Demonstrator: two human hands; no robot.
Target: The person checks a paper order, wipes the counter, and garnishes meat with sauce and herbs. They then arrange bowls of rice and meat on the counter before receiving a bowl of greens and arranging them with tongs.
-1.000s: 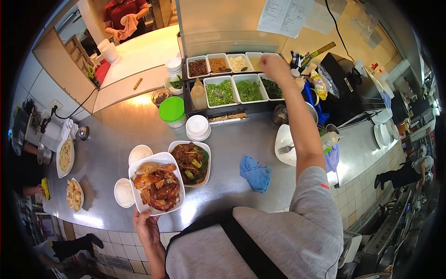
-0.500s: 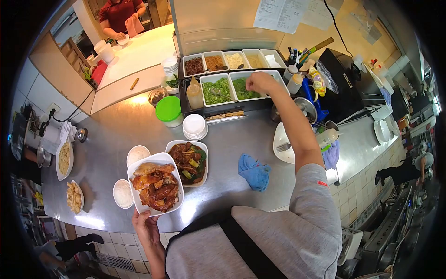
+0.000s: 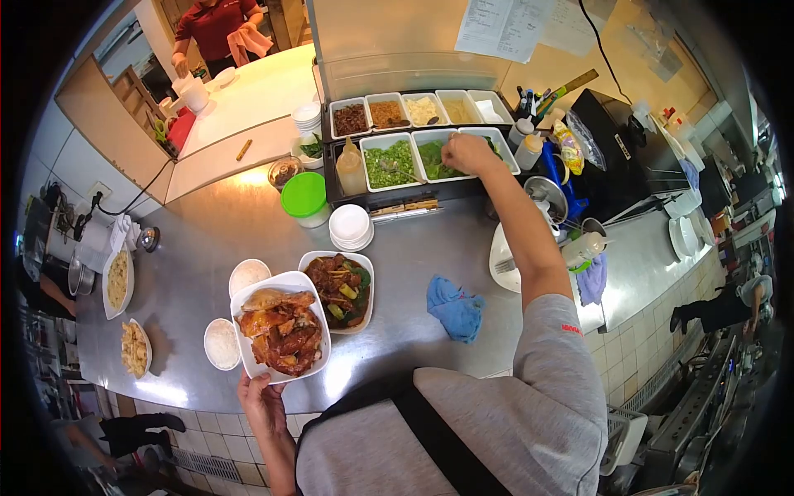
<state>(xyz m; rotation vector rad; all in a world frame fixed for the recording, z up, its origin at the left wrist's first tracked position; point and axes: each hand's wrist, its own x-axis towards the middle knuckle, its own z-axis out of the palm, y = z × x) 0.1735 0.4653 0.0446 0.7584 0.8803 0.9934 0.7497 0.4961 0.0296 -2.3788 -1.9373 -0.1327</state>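
My left hand (image 3: 261,400) grips the near edge of a white square dish (image 3: 312,370), thumb on the rim. Pieces of glazed roast chicken (image 3: 281,332) are heaped in the dish. My right hand (image 3: 469,155) reaches down over a tub of green leafy herbs (image 3: 432,157), fingers pressed together. Whatever is between those fingertips is hidden. Beside that tub is another with chopped scallions (image 3: 389,165) and a spoon. Just beyond the chicken stands a dish of braised meat with greens (image 3: 339,285). Two bowls of rice (image 3: 222,344) sit to its left.
A blue cloth (image 3: 455,309), stacked small white plates (image 3: 351,225) and a green-lidded tub (image 3: 305,197) are on the steel counter (image 3: 198,248). At right lies a white dish with a fork (image 3: 503,263). Across the pass stands a person in red (image 3: 217,29); others are at the sides.
My right hand stays over the herb tub, its fingers slightly lower. The left hand and chicken dish look unmoved. The person in red has moved a hand left toward the white cups.
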